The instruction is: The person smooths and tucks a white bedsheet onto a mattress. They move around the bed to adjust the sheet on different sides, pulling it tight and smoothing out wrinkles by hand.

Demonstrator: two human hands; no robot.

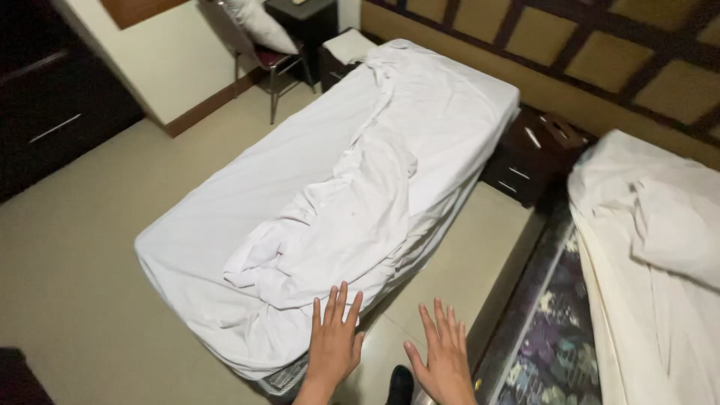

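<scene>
A single bed (pixel 225 217) covered with a white fitted sheet fills the middle of the view. A crumpled white top sheet (pixel 345 217) lies in a loose heap along it. My left hand (pixel 334 341) is flat and open, fingers spread, over the bed's near corner beside the heap. My right hand (pixel 444 354) is open too, palm down, hovering over the floor gap to the right of the bed. Neither hand holds anything.
A second bed with white linen (pixel 652 225) stands at the right, with a flowered cover (pixel 551 337) at its side. A dark nightstand (pixel 534 154) sits between the beds. A chair with a pillow (pixel 262 34) and dark cabinets (pixel 45 97) stand at the back left.
</scene>
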